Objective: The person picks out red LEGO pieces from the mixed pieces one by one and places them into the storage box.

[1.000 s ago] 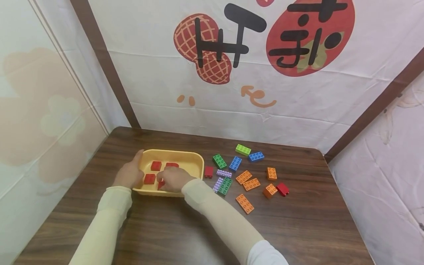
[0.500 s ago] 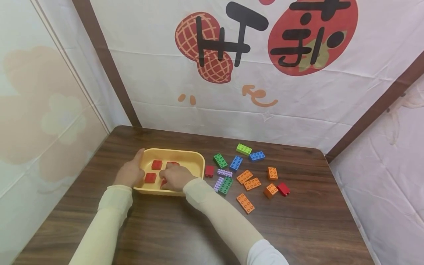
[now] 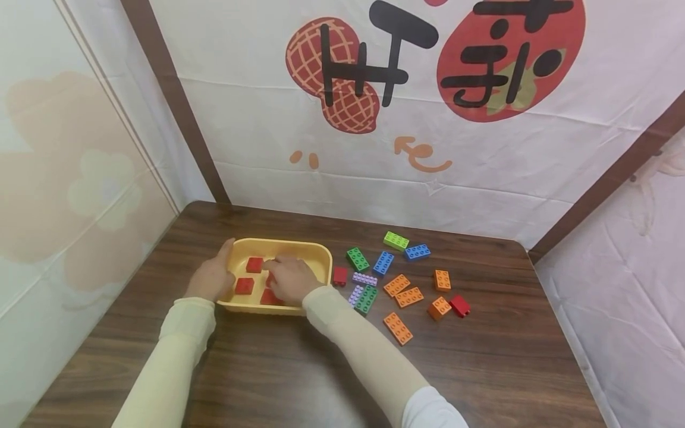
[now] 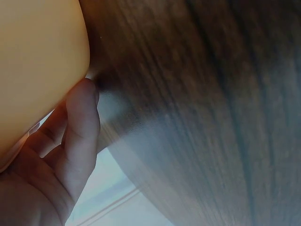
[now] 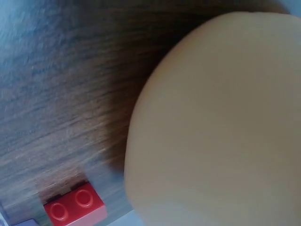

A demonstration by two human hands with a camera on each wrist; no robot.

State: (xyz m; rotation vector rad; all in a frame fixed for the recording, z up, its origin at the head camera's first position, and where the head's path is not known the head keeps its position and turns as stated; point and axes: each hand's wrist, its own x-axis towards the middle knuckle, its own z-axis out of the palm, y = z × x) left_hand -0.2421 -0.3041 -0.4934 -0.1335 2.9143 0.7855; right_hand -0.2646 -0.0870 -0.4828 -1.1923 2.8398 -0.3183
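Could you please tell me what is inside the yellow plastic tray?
The yellow plastic tray holds small red building bricks: three show clearly. The right hand covers the tray's middle, hiding anything beneath it.

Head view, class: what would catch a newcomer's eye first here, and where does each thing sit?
First the yellow tray left of middle on the dark wooden table, with red bricks inside. The left hand holds its left rim, and the right hand reaches in among the bricks. To the tray's right lies a scatter of loose bricks, orange, green, blue, lilac and red.
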